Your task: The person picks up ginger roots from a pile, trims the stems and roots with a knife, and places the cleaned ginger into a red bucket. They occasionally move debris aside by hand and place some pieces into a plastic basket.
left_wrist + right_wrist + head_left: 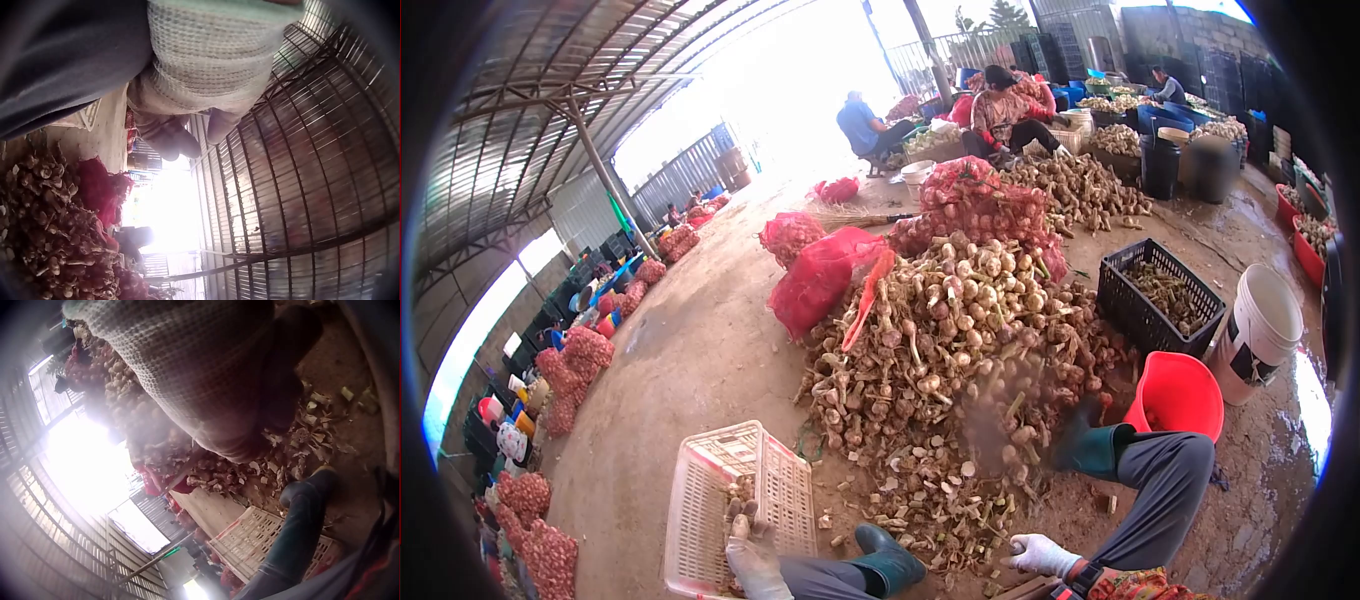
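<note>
My left hand [755,562], in a white glove with soiled fingertips, is over the near side of a white plastic basket [787,490]. In the left wrist view its fingers [178,140] and thumb stand apart with nothing visible between them. My right hand [1045,556], also gloved, is beside my right shin, near the trimmings [945,515] on the ground. Its fingers look bent, and in the right wrist view the hand [206,375] hides its own grasp, so whether it holds anything is unclear. A large heap of garlic bulbs [940,330] lies in front of me.
Green boots [890,562] stand either side of the trimmings. Right of the heap are a red bucket [1175,395], a white bucket [1262,320] and a black crate [1135,300]. Red net sacks [825,280] lie behind the heap. Several people sit farther back; more sacks line the left.
</note>
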`<action>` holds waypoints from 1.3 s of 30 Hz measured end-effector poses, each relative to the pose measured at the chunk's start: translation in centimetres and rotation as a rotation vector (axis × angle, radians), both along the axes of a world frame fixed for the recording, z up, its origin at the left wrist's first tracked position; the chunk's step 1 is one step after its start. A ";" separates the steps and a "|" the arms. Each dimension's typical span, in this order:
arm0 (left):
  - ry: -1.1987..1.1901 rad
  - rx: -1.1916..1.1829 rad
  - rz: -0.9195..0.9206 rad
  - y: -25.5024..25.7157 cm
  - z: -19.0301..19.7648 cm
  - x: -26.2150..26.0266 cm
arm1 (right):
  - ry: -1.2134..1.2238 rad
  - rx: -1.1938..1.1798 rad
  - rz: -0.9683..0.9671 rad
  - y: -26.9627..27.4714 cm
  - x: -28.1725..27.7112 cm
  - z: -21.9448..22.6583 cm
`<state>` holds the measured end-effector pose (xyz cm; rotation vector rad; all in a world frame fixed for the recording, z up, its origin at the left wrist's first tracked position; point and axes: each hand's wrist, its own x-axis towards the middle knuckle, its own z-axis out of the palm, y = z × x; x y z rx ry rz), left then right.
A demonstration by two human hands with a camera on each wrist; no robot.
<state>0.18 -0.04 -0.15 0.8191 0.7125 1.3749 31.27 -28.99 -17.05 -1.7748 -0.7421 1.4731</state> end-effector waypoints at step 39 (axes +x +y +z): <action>-0.015 0.007 -0.036 -0.1 -0.1 0.2 | 0.001 0.022 0.045 -0.1 -0.2 -0.7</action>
